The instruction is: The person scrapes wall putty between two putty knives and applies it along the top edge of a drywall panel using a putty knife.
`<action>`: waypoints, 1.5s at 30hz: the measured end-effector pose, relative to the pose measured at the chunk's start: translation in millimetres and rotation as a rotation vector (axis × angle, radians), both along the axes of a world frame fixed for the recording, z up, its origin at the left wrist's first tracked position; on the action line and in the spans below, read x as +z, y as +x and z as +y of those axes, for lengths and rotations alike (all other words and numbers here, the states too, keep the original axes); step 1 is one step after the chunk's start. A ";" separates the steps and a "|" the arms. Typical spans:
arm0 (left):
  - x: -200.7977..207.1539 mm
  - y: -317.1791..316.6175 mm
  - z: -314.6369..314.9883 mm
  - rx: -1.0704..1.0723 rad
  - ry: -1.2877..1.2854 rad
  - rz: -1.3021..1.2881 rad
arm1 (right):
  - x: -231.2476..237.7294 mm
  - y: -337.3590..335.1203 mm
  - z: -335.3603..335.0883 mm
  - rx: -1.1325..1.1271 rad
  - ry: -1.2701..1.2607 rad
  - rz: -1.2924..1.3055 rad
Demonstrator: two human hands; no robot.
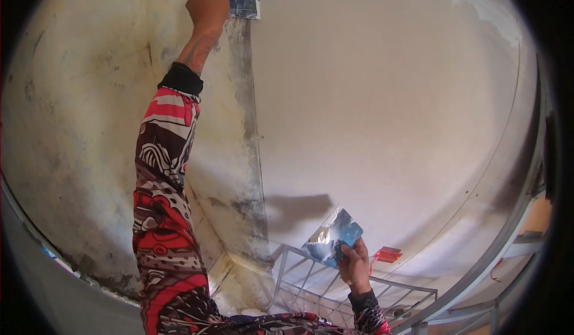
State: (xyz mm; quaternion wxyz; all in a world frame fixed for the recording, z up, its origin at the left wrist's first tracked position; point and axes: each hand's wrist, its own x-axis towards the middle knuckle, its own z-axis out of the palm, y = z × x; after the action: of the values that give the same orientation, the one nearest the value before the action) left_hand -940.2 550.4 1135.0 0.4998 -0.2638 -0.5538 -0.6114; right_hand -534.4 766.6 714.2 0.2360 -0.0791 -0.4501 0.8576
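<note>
My left hand [208,11] is raised high at the top of the head view, its fingers closed on a wide putty knife [245,5]. White filler smears that blade, which lies over the joint between a stained wall and a smooth pale panel. The frame's upper edge cuts off part of the tool. Lower down on the right, my right hand [357,270] grips a second putty knife [327,234] with a blue handle. Its broad metal blade tilts upward, bearing some whitish filler, and casts a shadow on the panel.
The yellowed, mould-spotted wall [89,125] fills the left side; the pale panel [382,107] takes up the right. A dark, rough strip [254,137] runs down between them. Below are a grey metal railing [305,269], a red object [387,255] and grey metal framing [478,275].
</note>
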 end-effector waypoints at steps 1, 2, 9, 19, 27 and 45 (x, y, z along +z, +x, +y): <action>0.5 -2.4 -0.6 0.001 -0.002 -0.001 | -3.3 0.4 2.0 -0.003 0.017 -0.003; -0.1 -5.1 -1.7 -0.078 0.015 -0.032 | -2.1 -0.8 -0.1 0.003 0.012 -0.003; -2.3 7.3 -2.2 0.041 -0.074 -0.104 | -0.3 -0.6 -1.5 0.001 -0.016 -0.003; -7.7 -23.8 -6.6 0.325 -0.138 -0.035 | 3.0 -3.3 -7.1 -0.051 -0.033 -0.001; -25.2 -5.5 -10.6 0.377 -0.076 0.189 | 3.0 -0.4 -4.6 -0.010 -0.036 -0.005; 14.9 -10.6 28.0 0.490 -0.271 0.302 | 5.4 -2.9 0.7 0.014 -0.042 -0.027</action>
State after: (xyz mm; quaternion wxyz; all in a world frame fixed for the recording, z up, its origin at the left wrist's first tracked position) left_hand -950.7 578.3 1149.9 0.6691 -0.2743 -0.5969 -0.3475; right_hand -537.3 767.3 719.6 0.2219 -0.0926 -0.4356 0.8674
